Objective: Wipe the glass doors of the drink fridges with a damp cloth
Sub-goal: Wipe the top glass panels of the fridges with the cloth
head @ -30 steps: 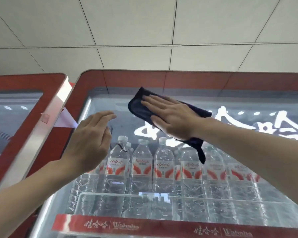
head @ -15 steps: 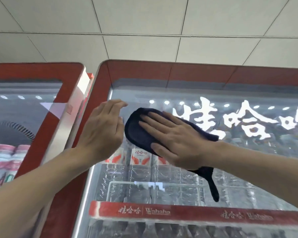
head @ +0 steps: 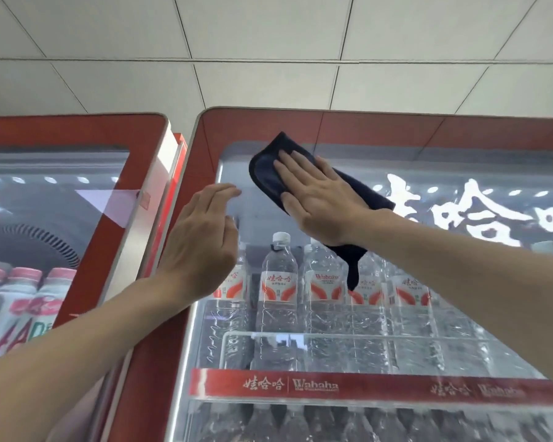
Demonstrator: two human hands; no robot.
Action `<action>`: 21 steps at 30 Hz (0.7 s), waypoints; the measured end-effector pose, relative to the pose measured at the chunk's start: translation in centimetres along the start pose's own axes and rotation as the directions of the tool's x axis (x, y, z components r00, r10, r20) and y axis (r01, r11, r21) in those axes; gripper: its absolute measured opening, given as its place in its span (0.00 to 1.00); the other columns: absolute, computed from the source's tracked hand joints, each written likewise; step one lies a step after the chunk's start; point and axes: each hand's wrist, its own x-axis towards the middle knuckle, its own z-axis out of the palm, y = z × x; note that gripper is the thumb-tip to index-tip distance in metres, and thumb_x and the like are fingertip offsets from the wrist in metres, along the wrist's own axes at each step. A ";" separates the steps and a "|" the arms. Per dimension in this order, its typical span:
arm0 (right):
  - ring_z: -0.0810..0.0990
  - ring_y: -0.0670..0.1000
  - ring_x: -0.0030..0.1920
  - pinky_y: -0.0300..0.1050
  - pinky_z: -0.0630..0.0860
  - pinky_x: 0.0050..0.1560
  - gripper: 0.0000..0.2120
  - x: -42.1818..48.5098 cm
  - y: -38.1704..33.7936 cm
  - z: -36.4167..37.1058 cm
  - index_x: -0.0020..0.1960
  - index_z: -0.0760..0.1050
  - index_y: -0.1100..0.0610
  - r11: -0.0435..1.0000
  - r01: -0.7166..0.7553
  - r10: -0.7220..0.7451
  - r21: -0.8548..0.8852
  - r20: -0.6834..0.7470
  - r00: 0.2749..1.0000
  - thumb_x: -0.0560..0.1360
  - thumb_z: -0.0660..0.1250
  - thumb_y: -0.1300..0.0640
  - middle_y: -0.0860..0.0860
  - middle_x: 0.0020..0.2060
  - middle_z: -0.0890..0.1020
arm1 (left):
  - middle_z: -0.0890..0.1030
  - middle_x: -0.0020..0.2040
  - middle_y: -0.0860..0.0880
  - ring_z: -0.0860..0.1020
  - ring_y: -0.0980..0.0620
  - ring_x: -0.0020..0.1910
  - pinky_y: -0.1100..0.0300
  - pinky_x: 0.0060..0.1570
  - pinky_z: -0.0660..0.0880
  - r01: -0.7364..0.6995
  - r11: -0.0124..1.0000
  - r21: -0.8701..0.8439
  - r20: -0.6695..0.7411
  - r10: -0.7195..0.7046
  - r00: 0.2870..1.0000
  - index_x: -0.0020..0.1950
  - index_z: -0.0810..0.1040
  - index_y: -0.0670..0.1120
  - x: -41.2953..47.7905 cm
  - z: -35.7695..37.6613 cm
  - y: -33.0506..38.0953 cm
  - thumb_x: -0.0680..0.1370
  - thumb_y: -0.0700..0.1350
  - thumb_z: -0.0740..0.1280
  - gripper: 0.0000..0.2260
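Note:
A dark blue cloth lies flat against the glass door of the red-framed drink fridge, near the door's upper left corner. My right hand presses on the cloth with straight, spread fingers; a tail of cloth hangs below my wrist. My left hand is raised beside it at the door's left edge, fingers loosely straight and holding nothing. I cannot tell whether it touches the glass.
Behind the glass stand several water bottles on a shelf with a red Wahaha label strip. A second red-framed fridge door stands to the left, angled. White ceiling tiles are above.
My right hand slid the cloth down and left across the glass, then back up toward the door's top left corner. My left hand stayed raised beside it.

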 end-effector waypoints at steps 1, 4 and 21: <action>0.37 0.47 0.83 0.52 0.36 0.82 0.33 -1.7 -1.5 0.4 0.84 0.40 0.54 0.998 0.070 -0.070 0.005 0.007 0.997 0.82 0.38 0.43 0.50 0.84 0.41 | 0.73 0.71 0.47 0.69 0.49 0.71 0.54 0.74 0.64 0.022 1.000 -0.013 -0.033 -0.023 0.999 0.72 0.71 0.43 0.0 -0.5 -0.3 0.80 0.43 0.53 0.21; 0.38 0.47 0.83 0.51 0.37 0.82 0.32 -6.2 -4.7 1.8 0.85 0.43 0.52 0.942 0.336 -0.336 0.027 0.021 0.942 0.85 0.44 0.42 0.49 0.84 0.45 | 0.74 0.70 0.47 0.69 0.48 0.70 0.68 0.73 0.52 0.051 0.998 0.031 -0.050 -0.050 0.998 0.71 0.72 0.42 -0.1 -1.7 -1.9 0.79 0.42 0.54 0.21; 0.37 0.46 0.83 0.50 0.35 0.82 0.30 2.7 -5.1 0.0 0.84 0.40 0.51 0.996 -0.091 0.091 0.013 -0.013 0.996 0.86 0.42 0.42 0.49 0.84 0.40 | 0.75 0.70 0.45 0.70 0.47 0.70 0.56 0.73 0.60 0.007 1.000 -0.014 -0.064 -0.008 0.998 0.69 0.74 0.41 -0.8 -2.3 -4.3 0.77 0.41 0.55 0.22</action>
